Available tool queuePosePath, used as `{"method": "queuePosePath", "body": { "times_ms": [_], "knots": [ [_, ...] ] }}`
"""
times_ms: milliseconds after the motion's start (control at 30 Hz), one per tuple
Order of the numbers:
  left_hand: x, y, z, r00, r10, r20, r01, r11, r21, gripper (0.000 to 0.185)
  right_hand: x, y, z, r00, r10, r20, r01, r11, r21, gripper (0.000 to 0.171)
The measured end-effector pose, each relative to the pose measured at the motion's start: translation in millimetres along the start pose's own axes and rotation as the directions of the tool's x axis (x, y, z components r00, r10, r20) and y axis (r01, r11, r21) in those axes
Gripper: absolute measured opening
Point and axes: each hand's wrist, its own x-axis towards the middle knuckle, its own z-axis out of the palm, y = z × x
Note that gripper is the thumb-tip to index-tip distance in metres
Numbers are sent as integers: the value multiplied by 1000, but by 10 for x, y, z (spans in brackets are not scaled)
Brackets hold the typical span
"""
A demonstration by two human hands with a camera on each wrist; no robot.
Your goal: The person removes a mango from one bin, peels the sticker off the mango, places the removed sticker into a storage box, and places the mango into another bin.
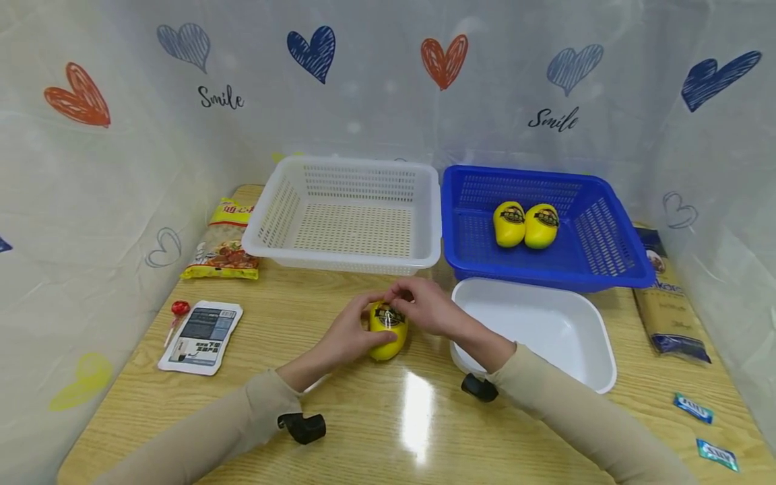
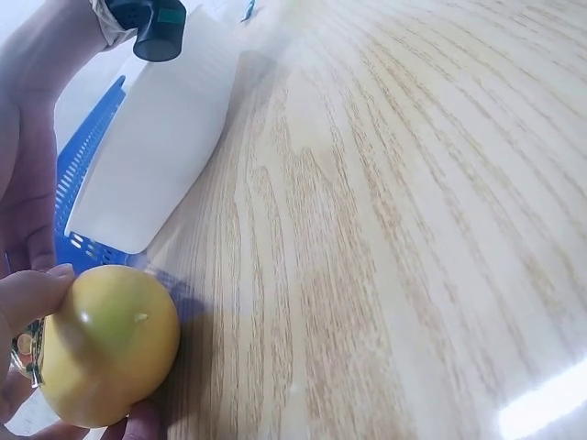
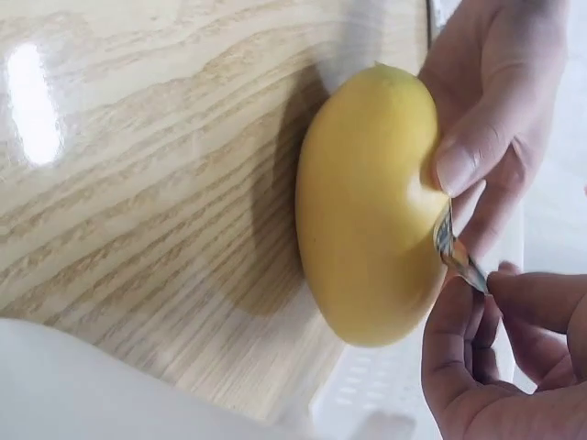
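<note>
A yellow mango lies on the wooden table, in front of the baskets. My left hand grips it from the left, thumb pressed on its skin. My right hand reaches over from the right and pinches the edge of the mango's dark label between its fingertips. Two more yellow mangoes with the same label lie side by side in the blue basket.
An empty white basket stands left of the blue one; a white tray sits by my right forearm. At left lie a snack bag, a lollipop and a packet. A dark package and two wrapped candies lie at right.
</note>
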Motion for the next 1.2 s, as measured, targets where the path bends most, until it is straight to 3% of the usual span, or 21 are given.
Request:
{"method": "queuePosePath", "body": {
  "times_ms": [133,300,733,967,1033,1200],
  "knots": [
    [-1,-2,-2,1000,-18,-9,18,1000,1,70,17,53,-12,1000,1,18,-1,999,45,11],
    [-8,-2,0,1000,-22,-20,22,999,24,69,-6,79,-15,997,-65,37,63,996,60,11],
    [-17,35,21,999,27,-26,-25,998,55,66,-41,-105,-22,995,-93,-33,88,987,-135,14],
    [-44,37,21,998,-46,-35,47,999,26,70,-118,-205,-376,986,-36,-164,45,998,48,9],
    [-42,40,21,998,-49,-32,50,999,16,70,-159,-193,-483,988,-14,-157,30,995,94,10],
    [-37,38,23,998,-56,-24,56,998,10,70,-289,-54,-673,992,-2,-127,15,995,102,17]
  ]
}}
